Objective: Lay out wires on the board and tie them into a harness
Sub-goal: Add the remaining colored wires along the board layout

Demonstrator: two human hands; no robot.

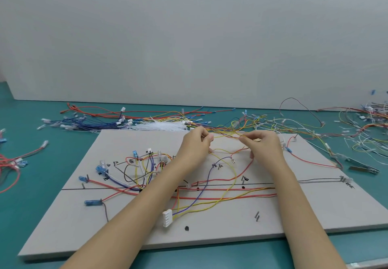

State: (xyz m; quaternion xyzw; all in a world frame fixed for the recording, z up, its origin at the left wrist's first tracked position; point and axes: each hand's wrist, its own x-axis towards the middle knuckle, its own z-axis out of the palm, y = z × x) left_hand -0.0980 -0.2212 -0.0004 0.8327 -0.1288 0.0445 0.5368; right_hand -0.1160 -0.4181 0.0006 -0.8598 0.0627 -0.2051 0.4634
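Note:
A grey board (210, 226) lies flat on the teal table, marked with black lines and studded with pins. Red, yellow, blue and purple wires (220, 193) run across it, and a white multi-pin connector (167, 217) sits near its front middle. Over the board's far edge, my left hand (194, 147) pinches a thin yellow wire (225, 135). My right hand (264, 147) pinches the same yellow strand a little to the right. The strand stretches between both hands and trails off into the loose pile at the back right.
Loose wire bundles line the table behind the board: red and blue ones (94, 119) at the left, yellow and white ones (294, 126) at the right. White cable ties (163, 126) lie at the board's far edge. A metal tool (364, 169) rests right of the board.

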